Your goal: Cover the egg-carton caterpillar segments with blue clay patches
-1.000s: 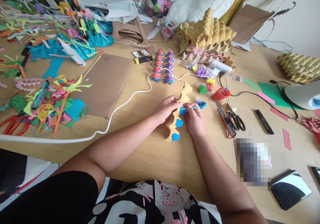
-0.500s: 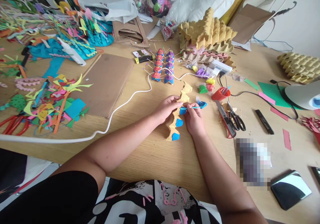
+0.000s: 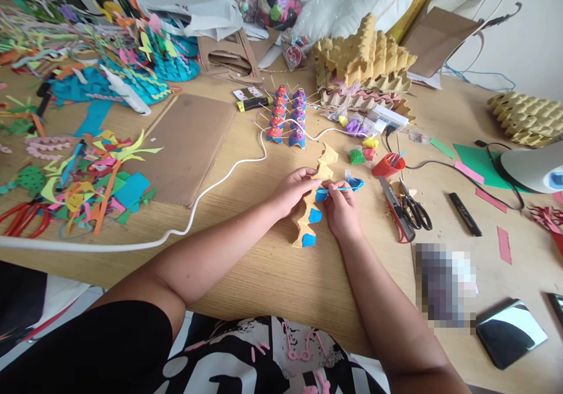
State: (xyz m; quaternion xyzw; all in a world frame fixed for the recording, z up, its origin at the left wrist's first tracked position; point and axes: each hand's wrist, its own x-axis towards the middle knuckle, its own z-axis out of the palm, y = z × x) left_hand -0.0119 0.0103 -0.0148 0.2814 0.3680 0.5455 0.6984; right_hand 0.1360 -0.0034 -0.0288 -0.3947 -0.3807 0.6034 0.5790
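Note:
A yellow egg-carton strip [image 3: 303, 221] with blue patches along its right edge lies on the wooden table in front of me. My left hand [image 3: 295, 192] grips the strip at its middle from the left. Between the thumb and fingers of my right hand [image 3: 343, 209] is a thin blue stick [image 3: 326, 190], its tip at a blue patch on the strip. Just beyond that hand lies a blue lump [image 3: 357, 185] by a small clear bag. Farther back stand a red painted carton strip [image 3: 275, 121] and a purple one [image 3: 298, 116], both with pins stuck in.
A white cable [image 3: 229, 174] crosses the table on the left, beside a cardboard sheet [image 3: 189, 142] and colourful scraps [image 3: 105, 189]. To the right are a red cup [image 3: 389, 164], a cutter [image 3: 398, 209], scissors [image 3: 417, 211] and a black marker [image 3: 465, 214]. Egg trays [image 3: 365, 54] are stacked behind.

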